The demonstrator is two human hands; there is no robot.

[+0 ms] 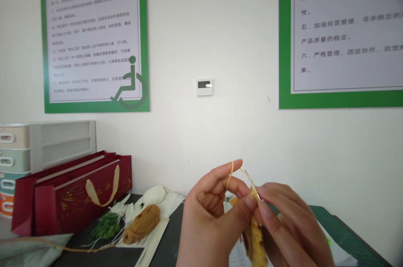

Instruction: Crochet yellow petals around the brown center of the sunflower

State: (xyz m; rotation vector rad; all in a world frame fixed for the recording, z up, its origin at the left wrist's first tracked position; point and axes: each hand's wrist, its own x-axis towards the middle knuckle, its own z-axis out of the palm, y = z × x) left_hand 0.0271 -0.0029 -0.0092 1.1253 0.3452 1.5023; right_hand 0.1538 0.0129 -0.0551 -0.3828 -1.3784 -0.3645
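My left hand (211,212) pinches a piece of yellow crochet work (258,244) between thumb and fingers. Its index finger is raised, and a strand of yellow yarn (231,176) loops round that finger and runs across to the hook. Close against it, my right hand (292,225) grips a thin metal crochet hook (252,184) between thumb and fingertips. The hook's tip points up and left, beside the yarn at the top edge of the work. Most of the crochet piece hangs below, partly hidden by both hands.
Left on the dark table lie a brown yarn ball (142,223), green yarn (106,225) and white yarn (154,195). Behind them stand dark red gift bags (85,200) and a drawer unit (63,141). A green cutting mat (346,233) and papers (338,252) lie right.
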